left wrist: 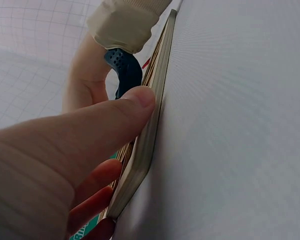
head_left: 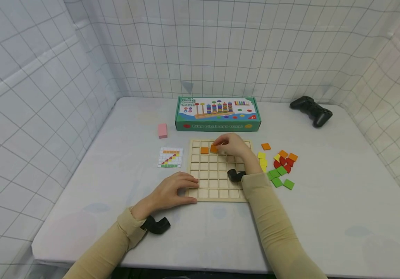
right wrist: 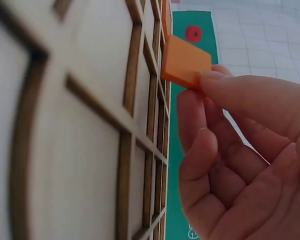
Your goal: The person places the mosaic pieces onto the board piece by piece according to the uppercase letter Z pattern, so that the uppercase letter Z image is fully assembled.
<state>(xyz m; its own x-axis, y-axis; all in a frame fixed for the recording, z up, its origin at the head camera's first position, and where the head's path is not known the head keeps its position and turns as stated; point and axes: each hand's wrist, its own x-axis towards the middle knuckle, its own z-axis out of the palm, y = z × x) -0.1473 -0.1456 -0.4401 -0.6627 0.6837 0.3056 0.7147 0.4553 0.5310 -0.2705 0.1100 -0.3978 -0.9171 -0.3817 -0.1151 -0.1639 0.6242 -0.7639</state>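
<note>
My right hand [head_left: 233, 145] pinches an orange square tile [right wrist: 185, 59] between thumb and fingers. It holds the tile tilted, with the lower edge right at a cell near the far side of the wooden grid board [head_left: 208, 200]. In the cell to its left lies another orange tile [head_left: 204, 150]. My left hand [head_left: 173, 189] grips the board's near left corner, thumb on the front edge and fingers along the left side. A printed card [head_left: 170, 157] with a coloured pattern of orange, red, yellow and green lies left of the board.
Right of the board lie loose orange tiles [head_left: 266, 146], yellow tiles [head_left: 262, 155], red pieces [head_left: 282, 161] and green tiles [head_left: 277, 182]. Behind stands a green game box [head_left: 218, 126], with a pink block [head_left: 162, 131] to its left. A black game controller [head_left: 311, 111] sits far right.
</note>
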